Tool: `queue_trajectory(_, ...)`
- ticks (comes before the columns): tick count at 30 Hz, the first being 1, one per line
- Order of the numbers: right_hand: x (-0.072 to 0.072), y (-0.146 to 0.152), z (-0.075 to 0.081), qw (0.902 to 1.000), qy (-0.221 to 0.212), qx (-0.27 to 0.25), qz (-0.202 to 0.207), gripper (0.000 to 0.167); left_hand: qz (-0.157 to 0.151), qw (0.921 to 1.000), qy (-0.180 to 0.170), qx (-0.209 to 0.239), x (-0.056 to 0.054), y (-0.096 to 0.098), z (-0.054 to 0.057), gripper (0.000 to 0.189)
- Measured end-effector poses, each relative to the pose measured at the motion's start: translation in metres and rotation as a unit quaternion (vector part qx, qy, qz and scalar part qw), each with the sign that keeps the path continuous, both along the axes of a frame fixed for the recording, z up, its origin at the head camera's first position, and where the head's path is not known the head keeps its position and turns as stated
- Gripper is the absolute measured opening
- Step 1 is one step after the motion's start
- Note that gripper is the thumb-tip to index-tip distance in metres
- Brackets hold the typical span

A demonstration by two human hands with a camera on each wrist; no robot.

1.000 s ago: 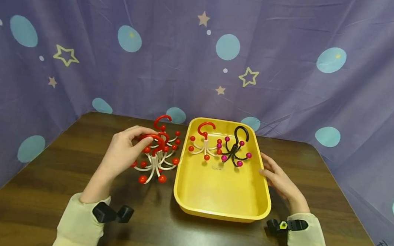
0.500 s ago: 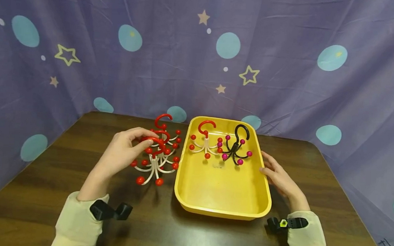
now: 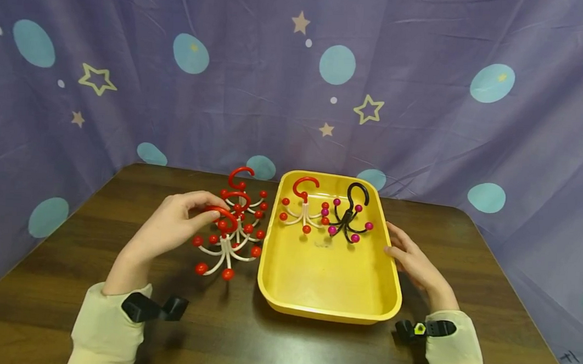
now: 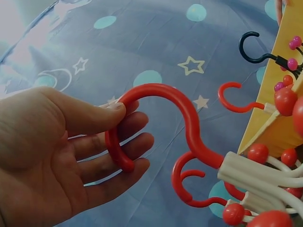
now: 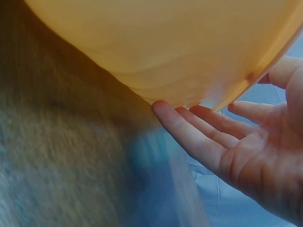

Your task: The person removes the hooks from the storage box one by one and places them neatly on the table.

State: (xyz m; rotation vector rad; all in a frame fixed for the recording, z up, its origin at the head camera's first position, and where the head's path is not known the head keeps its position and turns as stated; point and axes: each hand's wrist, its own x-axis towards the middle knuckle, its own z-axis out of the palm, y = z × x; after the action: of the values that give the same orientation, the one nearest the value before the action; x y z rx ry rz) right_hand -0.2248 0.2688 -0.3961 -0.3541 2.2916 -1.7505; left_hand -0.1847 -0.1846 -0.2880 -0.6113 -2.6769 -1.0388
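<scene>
By the tip of its red hook, my left hand (image 3: 170,222) pinches a white octopus-style hanger (image 3: 226,245) with red balls on its curved arms. Thumb and index finger press on the hook, while the other fingers lie loosely behind it in the left wrist view. Just beyond are two matching hangers, a middle one (image 3: 246,197) partly covered by the held one and a far one (image 3: 241,171). My right hand (image 3: 417,263) rests against the right side of a yellow tray (image 3: 326,277). Its fingers (image 5: 189,130) are nearly straight along the outer wall, with the thumb at the rim.
Inside the tray, toward the back, sit another red-and-white hanger (image 3: 305,211) and a black hanger (image 3: 347,220) with magenta balls. The brown wooden table (image 3: 204,331) ends at a purple patterned curtain (image 3: 256,92) behind and at the right.
My left hand has drawn the held hanger slightly left and toward me, so more of the middle hanger shows. The right hand and tray have stayed in place.
</scene>
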Motion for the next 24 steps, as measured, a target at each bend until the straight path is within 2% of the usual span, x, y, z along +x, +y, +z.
queue_trajectory(5,0.0,0.0,0.0,1.0,0.0,0.0,0.0,0.065,-0.01,0.9999,-0.011,0.0,-0.002,-0.003,-0.001,0.013)
queue_trajectory(12,0.0,0.001,-0.001,1.0,-0.002,0.002,0.001,0.066,-0.04,0.9989,-0.024,-0.011,-0.009,-0.005,-0.01,0.013)
queue_trajectory(19,0.0,0.001,-0.002,1.0,0.002,-0.001,0.003,0.066,-0.032,0.9983,-0.039,-0.03,-0.017,-0.005,-0.019,0.015)
queue_trajectory(24,-0.001,0.001,-0.001,1.0,-0.001,0.002,0.004,0.066,-0.03,0.9977,-0.048,-0.037,-0.019,-0.005,-0.02,0.015)
